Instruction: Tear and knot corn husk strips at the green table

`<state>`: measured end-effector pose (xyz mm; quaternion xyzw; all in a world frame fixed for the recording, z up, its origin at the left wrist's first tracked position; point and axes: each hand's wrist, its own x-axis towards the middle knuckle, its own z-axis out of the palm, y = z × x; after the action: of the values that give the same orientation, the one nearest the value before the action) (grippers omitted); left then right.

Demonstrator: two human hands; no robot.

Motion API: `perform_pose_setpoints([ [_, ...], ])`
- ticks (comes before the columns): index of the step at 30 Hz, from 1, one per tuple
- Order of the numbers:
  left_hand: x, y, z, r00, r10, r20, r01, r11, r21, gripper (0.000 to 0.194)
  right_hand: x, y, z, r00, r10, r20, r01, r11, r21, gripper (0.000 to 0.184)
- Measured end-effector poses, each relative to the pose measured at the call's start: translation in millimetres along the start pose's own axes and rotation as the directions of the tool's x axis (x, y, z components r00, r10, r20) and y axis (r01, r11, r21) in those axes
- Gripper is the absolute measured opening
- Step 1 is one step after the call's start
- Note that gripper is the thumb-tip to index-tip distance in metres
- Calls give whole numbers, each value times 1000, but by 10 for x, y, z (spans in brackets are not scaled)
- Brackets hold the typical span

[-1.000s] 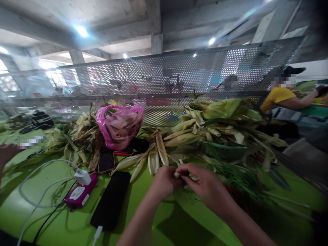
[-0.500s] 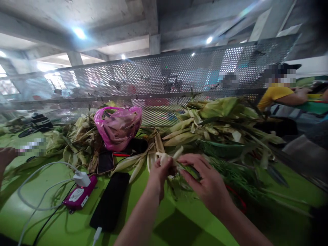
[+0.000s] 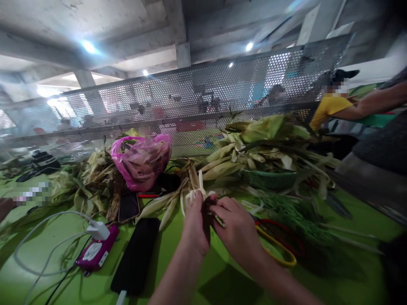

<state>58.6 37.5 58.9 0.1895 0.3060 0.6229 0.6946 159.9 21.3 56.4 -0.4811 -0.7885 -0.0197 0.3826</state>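
Observation:
Pale strips of corn husk stick up from my left hand, whose fingers are closed round them. My right hand is pinched against the same bundle, at a dark, thready part between the two hands. What exactly its fingertips grip is partly hidden. Just right of my right hand, scissors with a yellow handle loop lie on the green table. More long husks lie flat just beyond my left hand.
A pink plastic bag stands among dry husks. A large husk pile rises above a green basket. Left are a black phone, a purple power strip and cables. Feathery greens lie right. Another person's arm reaches in.
My right hand has moved in from the right, its spread fingers now closing on the husk bundle. The scissors' yellow handle has come into view. Another arm has appeared at the right.

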Motion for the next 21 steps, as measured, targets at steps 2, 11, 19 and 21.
perform_pose_setpoints([
  [2,-23,-15,25,1000,-30,2,30,997,-76,32,7,-15,-2,999,35,-20,-36,999,-22,11],
  [11,-79,-101,65,999,13,-41,-13,1000,-18,36,72,-54,7,941,331,68,-335,888,316,5],
  [19,-38,-241,37,998,64,-15,-64,998,26,34,98,5,82,882,452,132,-446,714,540,8],
  [21,-31,-239,37,998,56,4,-56,998,20,34,97,26,97,874,461,152,-458,680,573,8],
])
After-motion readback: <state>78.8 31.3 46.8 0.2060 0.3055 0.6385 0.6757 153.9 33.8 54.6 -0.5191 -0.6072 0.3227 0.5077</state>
